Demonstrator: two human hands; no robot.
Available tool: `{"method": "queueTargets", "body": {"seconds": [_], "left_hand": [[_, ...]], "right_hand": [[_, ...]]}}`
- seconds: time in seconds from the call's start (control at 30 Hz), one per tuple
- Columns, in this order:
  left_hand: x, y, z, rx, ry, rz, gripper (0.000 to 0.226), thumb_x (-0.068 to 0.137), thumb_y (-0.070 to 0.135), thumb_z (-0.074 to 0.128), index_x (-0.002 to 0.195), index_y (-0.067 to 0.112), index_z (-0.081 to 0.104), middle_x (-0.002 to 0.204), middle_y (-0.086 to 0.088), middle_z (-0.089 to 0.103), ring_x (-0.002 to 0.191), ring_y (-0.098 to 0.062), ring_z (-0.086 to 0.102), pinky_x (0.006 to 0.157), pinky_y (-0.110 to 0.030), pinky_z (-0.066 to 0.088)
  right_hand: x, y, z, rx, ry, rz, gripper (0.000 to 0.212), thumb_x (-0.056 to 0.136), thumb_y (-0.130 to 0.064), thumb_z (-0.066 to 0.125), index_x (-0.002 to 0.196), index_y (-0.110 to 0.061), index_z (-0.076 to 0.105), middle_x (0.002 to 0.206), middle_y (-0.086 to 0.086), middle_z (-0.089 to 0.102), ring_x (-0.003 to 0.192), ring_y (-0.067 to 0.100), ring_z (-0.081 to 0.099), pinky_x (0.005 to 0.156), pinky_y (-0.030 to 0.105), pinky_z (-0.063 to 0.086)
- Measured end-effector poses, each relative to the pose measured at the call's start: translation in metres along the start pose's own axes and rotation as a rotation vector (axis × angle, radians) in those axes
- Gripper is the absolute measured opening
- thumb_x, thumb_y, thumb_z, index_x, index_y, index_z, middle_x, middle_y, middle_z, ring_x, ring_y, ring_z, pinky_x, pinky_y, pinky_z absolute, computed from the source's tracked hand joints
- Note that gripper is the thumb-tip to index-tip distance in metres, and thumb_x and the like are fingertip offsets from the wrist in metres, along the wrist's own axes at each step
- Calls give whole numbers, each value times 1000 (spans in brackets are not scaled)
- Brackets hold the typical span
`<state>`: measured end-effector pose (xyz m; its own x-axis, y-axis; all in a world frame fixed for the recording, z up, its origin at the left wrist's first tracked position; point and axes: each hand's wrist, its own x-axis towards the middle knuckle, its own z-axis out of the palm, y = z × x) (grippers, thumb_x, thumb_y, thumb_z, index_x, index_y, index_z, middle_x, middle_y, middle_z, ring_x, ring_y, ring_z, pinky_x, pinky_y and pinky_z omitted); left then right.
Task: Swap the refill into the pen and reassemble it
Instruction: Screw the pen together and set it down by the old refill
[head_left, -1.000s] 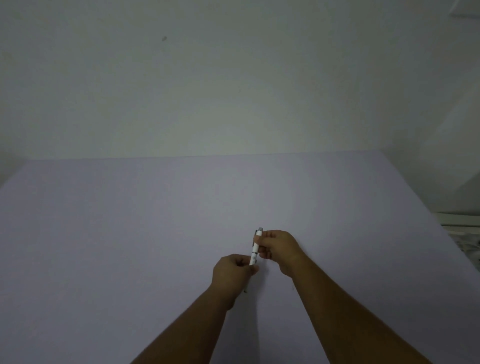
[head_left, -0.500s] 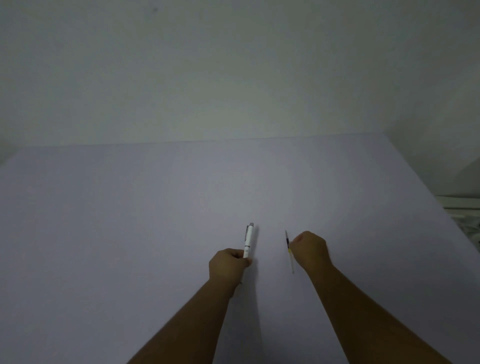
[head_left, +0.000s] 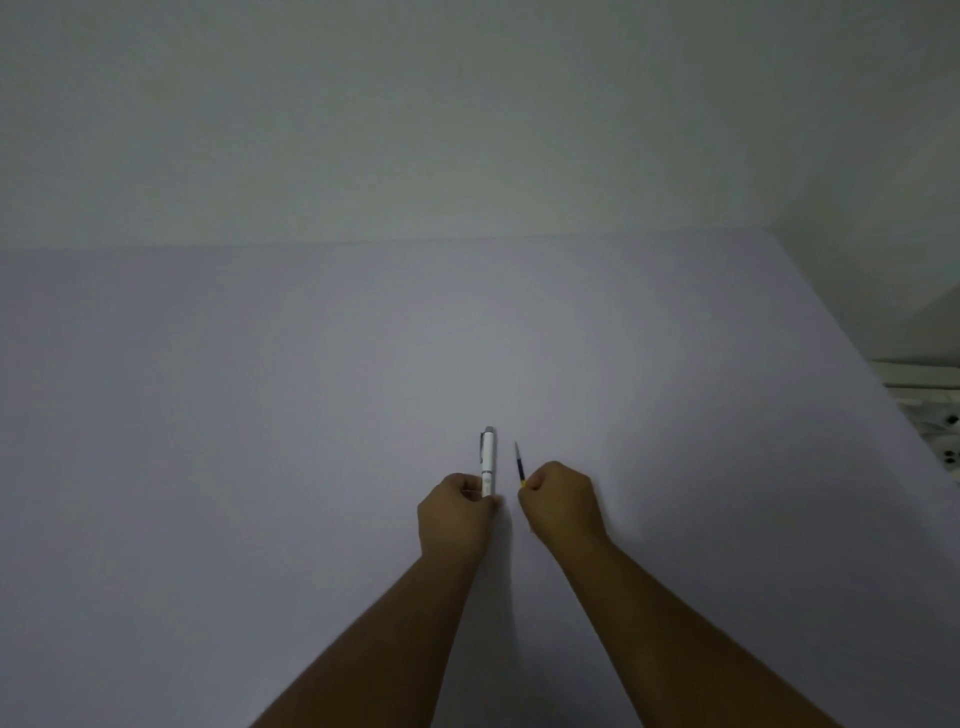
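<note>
Above the surface (head_left: 260, 415), left hand (head_left: 454, 512) grips pen (head_left: 488, 460), right hand (head_left: 561, 501) pinches refill (head_left: 520, 464); misalignment could bend it.

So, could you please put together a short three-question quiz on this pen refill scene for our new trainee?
1. True or false: the left hand holds the white pen body.
2. Which thing does the right hand hold? A) a cap B) the thin refill C) a spring
3. Fill in: the refill is ____ the pen body, not inside it.

Key:
1. True; the body points away from the person.
2. B; a dark thin stick with a yellow part at the fist.
3. Beside; a gap of purple table shows between them.
</note>
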<state>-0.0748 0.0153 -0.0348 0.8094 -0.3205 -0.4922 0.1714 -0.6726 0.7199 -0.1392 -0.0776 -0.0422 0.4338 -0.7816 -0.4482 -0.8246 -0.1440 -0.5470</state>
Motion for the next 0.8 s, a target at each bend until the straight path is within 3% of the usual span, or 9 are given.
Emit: {"method": "queueTargets", "body": {"seconds": [0.33, 0.7, 0.8], "left_hand": [[-6, 1, 1, -3, 14, 17, 20, 77, 18, 74, 95, 12, 69, 74, 6, 62, 83, -21, 68, 81, -43, 59], [-4, 0, 4, -24, 15, -19, 26, 78, 19, 75, 101, 11, 69, 87, -3, 69, 87, -23, 69, 82, -44, 60], [-3, 0, 5, -21, 15, -23, 28, 79, 19, 74, 105, 9, 68, 95, -8, 72, 89, -24, 69, 85, -44, 59]], "right_hand": [[1, 1, 6, 31, -35, -7, 16, 80, -17, 58, 79, -8, 71, 87, 12, 74, 87, 29, 70, 77, 32, 56], [1, 4, 8, 49, -12, -13, 16, 82, -16, 58, 87, -7, 71, 94, 13, 74, 90, 28, 69, 80, 33, 58], [1, 4, 8, 40, -21, -18, 13, 82, -15, 57, 78, -10, 67, 91, 14, 74, 87, 29, 70, 77, 34, 58]]}}
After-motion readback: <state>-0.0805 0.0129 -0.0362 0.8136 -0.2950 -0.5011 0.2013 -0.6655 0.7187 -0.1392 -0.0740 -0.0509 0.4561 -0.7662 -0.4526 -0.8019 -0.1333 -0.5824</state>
